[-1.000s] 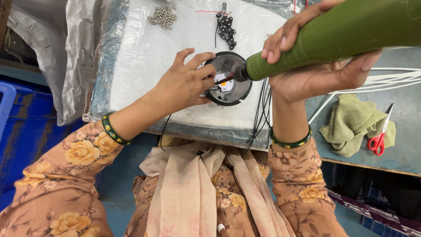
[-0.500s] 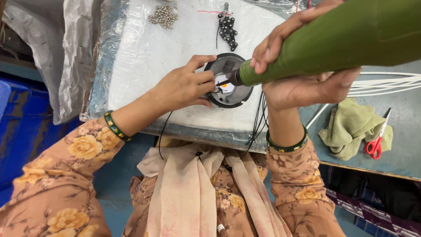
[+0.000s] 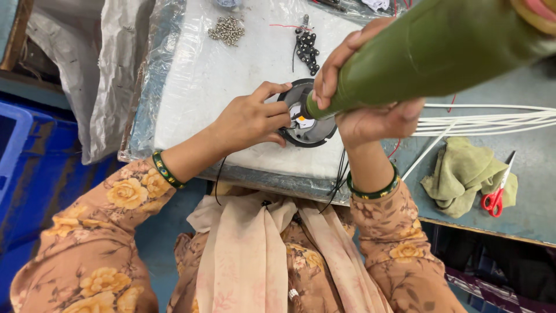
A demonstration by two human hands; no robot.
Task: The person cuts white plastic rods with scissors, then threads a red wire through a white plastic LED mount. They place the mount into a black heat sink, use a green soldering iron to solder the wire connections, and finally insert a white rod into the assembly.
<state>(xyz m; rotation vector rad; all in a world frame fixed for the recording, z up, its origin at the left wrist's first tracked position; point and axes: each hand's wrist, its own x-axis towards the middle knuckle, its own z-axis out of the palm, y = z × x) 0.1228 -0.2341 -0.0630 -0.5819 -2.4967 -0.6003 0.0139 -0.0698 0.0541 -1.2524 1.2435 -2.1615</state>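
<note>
The left hand (image 3: 250,120) sits on the white pad (image 3: 231,87), fingertips pressed against the left edge of a round dark metal disc (image 3: 306,128), grip closed on its rim. The right hand (image 3: 370,110) is wrapped tight around a fat green power screwdriver (image 3: 428,52), tip down on the middle of the disc. The disc lies near the front edge of the pad, right between both hands. A little pile of screws (image 3: 227,29) and a bunch of black parts (image 3: 307,49) sit further back. Off to the right on the table (image 3: 533,168) there are white cables (image 3: 492,119), a green rag (image 3: 463,174) and red scissors (image 3: 495,200) lying partly on the rag.
</note>
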